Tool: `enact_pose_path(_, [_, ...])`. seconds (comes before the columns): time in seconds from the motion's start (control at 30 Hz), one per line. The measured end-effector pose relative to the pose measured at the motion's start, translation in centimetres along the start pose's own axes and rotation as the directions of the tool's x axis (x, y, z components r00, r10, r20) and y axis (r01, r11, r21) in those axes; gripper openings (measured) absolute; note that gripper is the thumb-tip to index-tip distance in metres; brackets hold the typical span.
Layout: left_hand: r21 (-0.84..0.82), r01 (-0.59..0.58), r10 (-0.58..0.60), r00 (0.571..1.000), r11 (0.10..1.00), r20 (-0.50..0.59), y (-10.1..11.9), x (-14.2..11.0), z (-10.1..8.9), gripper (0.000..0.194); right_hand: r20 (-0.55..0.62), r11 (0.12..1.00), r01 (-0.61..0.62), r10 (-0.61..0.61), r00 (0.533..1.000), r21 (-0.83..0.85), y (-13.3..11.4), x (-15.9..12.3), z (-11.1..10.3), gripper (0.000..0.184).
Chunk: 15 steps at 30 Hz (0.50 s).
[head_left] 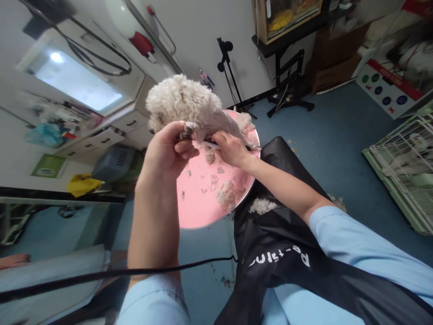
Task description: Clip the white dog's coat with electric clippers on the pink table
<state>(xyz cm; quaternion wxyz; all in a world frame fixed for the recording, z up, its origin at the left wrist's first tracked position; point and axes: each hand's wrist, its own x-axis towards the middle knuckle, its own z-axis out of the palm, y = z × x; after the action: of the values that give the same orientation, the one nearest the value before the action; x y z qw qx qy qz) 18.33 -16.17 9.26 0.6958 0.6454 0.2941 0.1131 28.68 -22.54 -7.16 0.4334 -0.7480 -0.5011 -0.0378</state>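
A dog with a curly, cream-coloured coat (184, 101) is on a round pink table (194, 210). My left hand (167, 149) is closed around the dog's paw (186, 132), raised in front of its body; the paw fur looks dark and dirty. Just to the right, my right hand (232, 149) grips a slim black-and-white hair clipper (211, 144), pointing left toward the dog's underside. The fingers cover most of the clipper, so its blade is hard to make out. Cut fur clumps (226, 194) lie on the pink surface.
A black apron (287, 234) with more fur drapes over my lap. One black cord (145, 271) crosses low in front. At right stands a wire cage (406, 167); behind are a black stand (230, 67) and drawers (130, 122). Another person's hand (15, 261) shows at lower left.
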Motion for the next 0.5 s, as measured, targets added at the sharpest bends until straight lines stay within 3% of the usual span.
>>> enact_pose_path(0.1, [0.011,-0.018,0.018,1.0,1.0,0.004,-0.9,0.2,-1.4,0.023,0.088,0.987,0.113,-0.123,0.989,0.112,0.6,-0.6,0.0,0.032])
enact_pose_path(0.17, [0.022,-0.055,0.055,0.998,0.998,-0.014,-2.1,0.5,-3.2,0.017,0.109,0.96,0.09,-0.122,0.986,0.265,1.5,-1.9,0.1,0.033])
enact_pose_path(0.23, [0.058,-0.092,0.097,0.991,0.994,-0.092,-4.4,1.2,-5.9,0.012,0.095,0.873,-0.056,0.012,0.995,0.484,2.7,-3.8,0.2,0.036])
enact_pose_path(0.27, [0.079,-0.105,0.117,0.98,0.991,-0.162,-5.9,1.6,-7.4,0.01,0.085,0.771,-0.161,0.138,0.987,0.616,3.5,-5.0,0.1,0.036])
enact_pose_path(0.3, [0.109,-0.09,0.112,0.97,0.99,-0.218,-7.7,2.2,-8.8,0.01,0.076,0.631,-0.262,0.306,0.949,0.73,4.3,-6.3,-0.2,0.035])
enact_pose_path(0.37, [0.249,0.02,0.067,0.94,0.968,-0.335,-11.7,3.4,-10.8,0.011,0.168,0.278,-0.401,0.6,0.782,0.873,5.9,-8.8,-0.9,0.022])
enact_pose_path(0.43, [0.357,0.131,0.065,0.87,0.925,-0.489,-15.9,4.5,-10.9,0.012,0.395,-0.072,-0.487,0.69,0.606,0.871,7.2,-10.9,-1.9,0.014])
enact_pose_path(0.5, [0.339,0.107,0.08,0.866,0.935,-0.493,-19.2,5.5,-9.0,0.008,0.545,-0.272,-0.532,0.697,0.466,0.802,8.1,-12.6,-2.7,0.012])
